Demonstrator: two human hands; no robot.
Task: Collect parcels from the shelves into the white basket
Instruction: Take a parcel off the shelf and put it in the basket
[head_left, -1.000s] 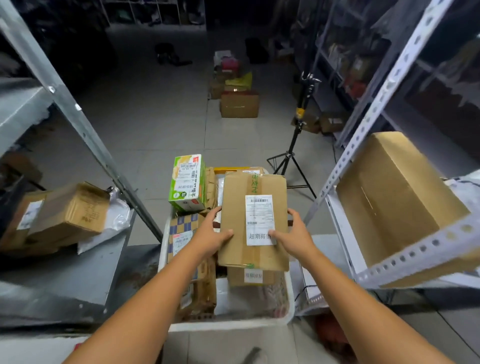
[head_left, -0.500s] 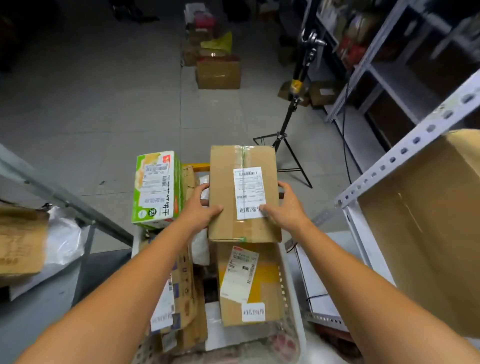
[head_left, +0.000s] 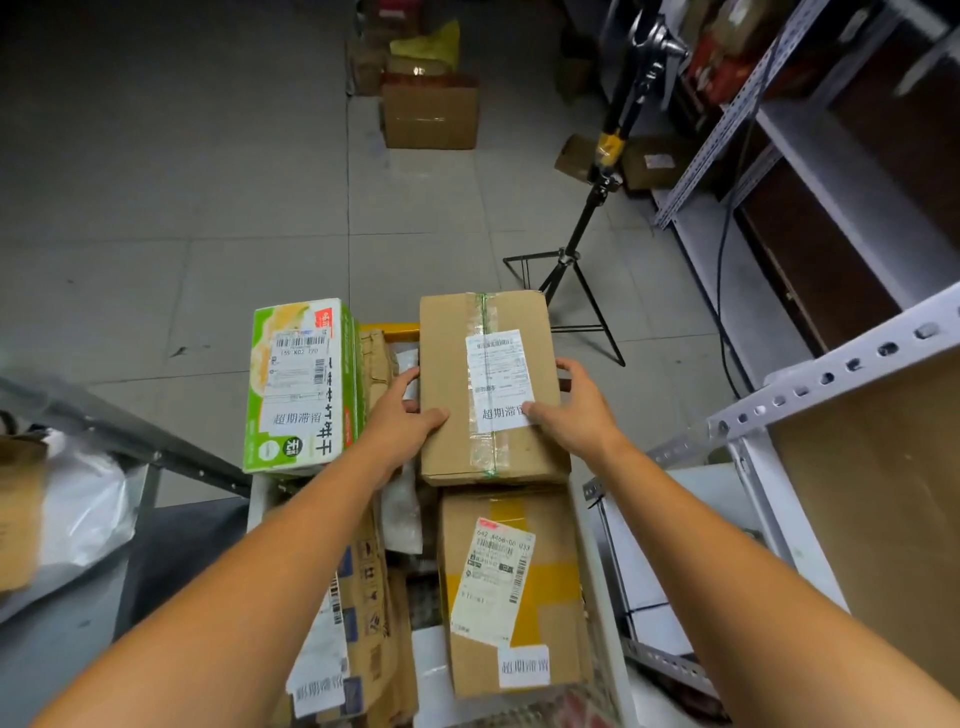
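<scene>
While left hand (head_left: 402, 418), right hand (head_left: 577, 415) grip parcel (head_left: 449, 364), basket (head_left: 597, 597) mostly hidden

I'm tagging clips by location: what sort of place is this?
Likely a parcel storeroom: slotted metal shelving, labelled parcels filling the white basket, more boxes on the tiled floor.

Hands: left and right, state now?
Left hand: grips the left edge of the taped brown cardboard parcel, thumb on top.
Right hand: grips the same parcel's right edge.
</scene>
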